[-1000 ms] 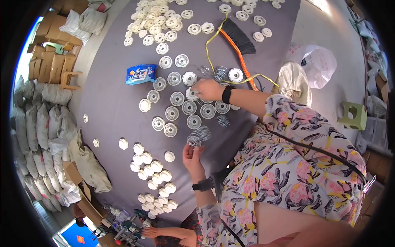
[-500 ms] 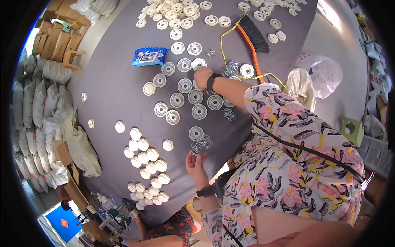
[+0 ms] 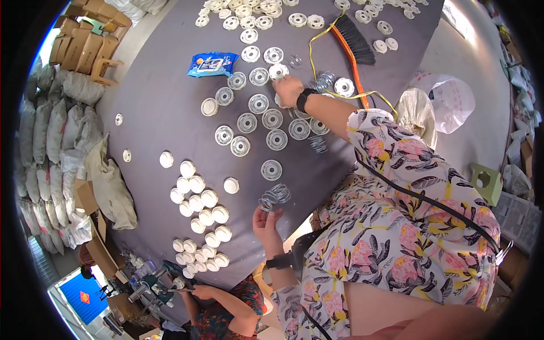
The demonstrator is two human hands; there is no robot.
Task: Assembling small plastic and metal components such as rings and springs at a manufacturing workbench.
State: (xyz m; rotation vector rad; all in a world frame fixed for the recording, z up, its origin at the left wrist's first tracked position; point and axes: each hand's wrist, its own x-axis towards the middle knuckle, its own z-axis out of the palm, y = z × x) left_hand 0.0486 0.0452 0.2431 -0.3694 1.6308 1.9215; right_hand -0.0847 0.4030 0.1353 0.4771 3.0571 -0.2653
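Observation:
My left hand (image 3: 266,221), at the lower middle, pinches a loose bundle of silver coil springs (image 3: 275,195) between thumb and fingers. Above the springs lies a round part with a grey ringed face (image 3: 271,170). My right hand (image 3: 289,90) reaches across the table with its fingers curled down. Its fingertips are beside a white-topped round part (image 3: 278,71); what they hold, if anything, is hidden. Under the wrist another round part is partly covered. Several more ringed round parts (image 3: 258,103) lie around this hand. A second clump of coil springs (image 3: 323,82) rests behind the right wrist.
Capped cream round parts (image 3: 196,184) are grouped at the lower left of the grey table (image 3: 153,113). A blue wipes packet (image 3: 212,64), a black-bristled brush with orange handle (image 3: 352,42) and yellow strap lie farther back. A co-worker's hand (image 3: 204,292) is at equipment below.
The whole view has shifted slightly. The springs in my left hand have come away from the round part above them. My right hand stays by the same part. A co-worker's arm has come further into view.

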